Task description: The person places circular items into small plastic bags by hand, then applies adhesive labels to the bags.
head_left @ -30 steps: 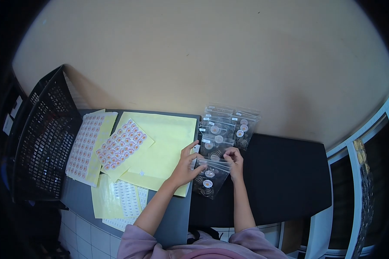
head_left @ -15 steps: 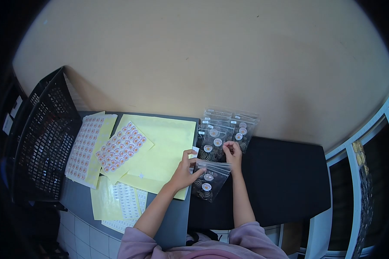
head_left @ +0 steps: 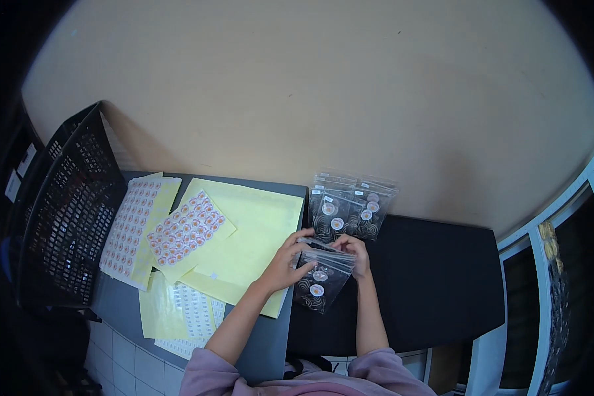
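— Several clear bags, fanned at their top edges, are in the person's hands over the near left part of the black surface. Round stickers show on the front one; the dark contents are too small to make out.

— How does the left hand hold them?

— By the upper left corner: thumb across the front, the other fingers parted from it and reaching behind. That grasp probably stops the layers from sliding apart.

— And the right hand?

— Fingers curled in, thumb and forefinger nearly together. They appear to touch the top edges, likely steadying that end, but I cannot tell whether they pinch a layer.

— What lies around?

— Just beyond is a pile of similar bags, overlapping, perhaps staggered so that their small labels show. To the left, on the grey surface, are a yellow sheet, sticker sheets and label sheets. A black basket leans past them.
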`<action>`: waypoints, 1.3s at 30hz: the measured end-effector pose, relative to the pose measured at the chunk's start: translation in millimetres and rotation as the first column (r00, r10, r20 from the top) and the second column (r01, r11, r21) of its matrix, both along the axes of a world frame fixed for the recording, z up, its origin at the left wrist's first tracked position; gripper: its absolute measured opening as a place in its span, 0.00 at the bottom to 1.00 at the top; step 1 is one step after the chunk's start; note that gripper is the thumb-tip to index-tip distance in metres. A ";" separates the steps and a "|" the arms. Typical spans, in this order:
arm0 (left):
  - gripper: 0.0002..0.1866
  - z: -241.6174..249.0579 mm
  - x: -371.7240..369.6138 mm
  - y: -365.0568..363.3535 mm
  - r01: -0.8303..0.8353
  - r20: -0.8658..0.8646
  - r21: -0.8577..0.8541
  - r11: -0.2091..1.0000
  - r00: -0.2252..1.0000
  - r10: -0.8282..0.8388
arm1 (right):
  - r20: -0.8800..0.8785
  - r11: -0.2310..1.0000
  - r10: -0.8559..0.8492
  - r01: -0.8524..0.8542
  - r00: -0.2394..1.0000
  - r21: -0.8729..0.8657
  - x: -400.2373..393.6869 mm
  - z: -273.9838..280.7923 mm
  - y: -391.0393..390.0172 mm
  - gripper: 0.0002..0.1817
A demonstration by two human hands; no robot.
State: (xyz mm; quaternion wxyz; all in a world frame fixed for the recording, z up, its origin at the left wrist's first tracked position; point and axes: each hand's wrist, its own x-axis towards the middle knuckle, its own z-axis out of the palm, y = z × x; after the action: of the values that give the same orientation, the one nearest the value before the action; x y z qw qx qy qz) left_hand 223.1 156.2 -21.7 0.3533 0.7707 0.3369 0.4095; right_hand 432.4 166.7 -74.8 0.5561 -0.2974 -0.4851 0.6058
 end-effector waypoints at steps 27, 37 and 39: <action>0.23 1.2 3.5 6.5 0.133 0.094 -0.317 0.939 0.990 -0.108 | 0.375 0.841 -0.531 0.527 0.760 0.122 9.3 -1.4 64.5 0.09; 0.21 1.5 2.9 6.3 0.128 0.081 -0.315 0.940 0.991 -0.108 | 0.364 0.725 -0.687 0.560 0.629 0.401 4.2 7.4 54.6 0.04; 0.21 -1.1 3.1 7.3 0.135 0.091 -0.311 0.941 0.990 -0.112 | 0.419 0.738 -0.675 0.550 0.608 0.390 3.9 9.5 55.9 0.04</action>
State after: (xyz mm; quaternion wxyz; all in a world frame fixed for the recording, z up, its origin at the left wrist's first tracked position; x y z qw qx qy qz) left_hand 226.2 163.5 -22.8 0.5090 0.7084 0.3362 0.3550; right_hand 436.2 222.7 -65.4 0.6014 -0.5382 -0.5516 0.2107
